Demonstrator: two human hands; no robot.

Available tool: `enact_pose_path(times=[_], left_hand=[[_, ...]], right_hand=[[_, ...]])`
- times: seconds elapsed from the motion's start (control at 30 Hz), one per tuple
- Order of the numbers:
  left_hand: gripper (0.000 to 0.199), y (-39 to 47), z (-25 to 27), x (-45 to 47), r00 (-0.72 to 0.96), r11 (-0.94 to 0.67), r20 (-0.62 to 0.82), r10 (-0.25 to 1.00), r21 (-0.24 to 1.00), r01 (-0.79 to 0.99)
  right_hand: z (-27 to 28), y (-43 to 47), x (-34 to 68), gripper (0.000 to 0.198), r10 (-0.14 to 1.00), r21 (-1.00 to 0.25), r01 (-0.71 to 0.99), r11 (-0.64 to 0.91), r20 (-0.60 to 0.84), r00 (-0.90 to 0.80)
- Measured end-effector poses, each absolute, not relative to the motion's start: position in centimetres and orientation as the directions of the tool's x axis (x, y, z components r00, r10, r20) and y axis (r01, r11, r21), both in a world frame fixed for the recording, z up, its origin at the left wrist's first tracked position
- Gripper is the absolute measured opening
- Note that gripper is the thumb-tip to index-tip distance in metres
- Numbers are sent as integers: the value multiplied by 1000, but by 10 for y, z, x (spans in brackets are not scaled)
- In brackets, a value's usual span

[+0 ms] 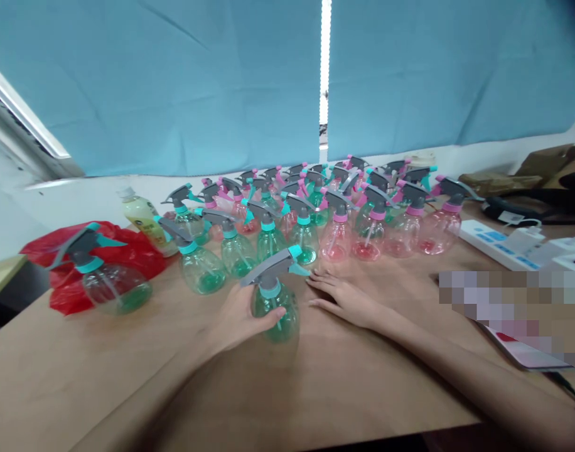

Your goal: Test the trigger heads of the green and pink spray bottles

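Note:
My left hand [243,317] is wrapped round a clear green spray bottle [280,323] with a grey and turquoise trigger head, upright at the middle of the table. The thumb lies across the near side; the fingers behind are mostly hidden. Just right of that bottle, my right hand [341,295] rests palm down on the tabletop, fingers stretched out and holding nothing. Beyond both hands stand several green spray bottles [271,242] with turquoise collars. Several pink spray bottles [334,242] with pink collars stand beside and behind them.
Another green spray bottle [115,289] stands at the left by a red plastic bag [146,251]. A pale yellow bottle [144,216] is behind it. A white power strip [497,242] and a phone-like flat device [527,348] lie at the right. The wooden table [250,395] ends near me.

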State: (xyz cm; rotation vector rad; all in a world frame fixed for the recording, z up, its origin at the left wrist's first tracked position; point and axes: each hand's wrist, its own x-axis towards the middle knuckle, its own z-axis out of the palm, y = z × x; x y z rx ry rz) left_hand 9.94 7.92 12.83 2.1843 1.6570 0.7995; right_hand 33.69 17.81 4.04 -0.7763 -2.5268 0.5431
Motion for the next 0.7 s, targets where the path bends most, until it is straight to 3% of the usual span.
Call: enact_pose_path(times=[0.43,0.7], left_hand=[[47,30,115,49,-77,-89,283,956,529,844],[45,-2,104,-36,-302,19,501,811,493,870]], right_hand=[[36,175,338,58,639,-457,490,742,261,-724],[39,169,332,49,648,-370,541,755,293,-703]])
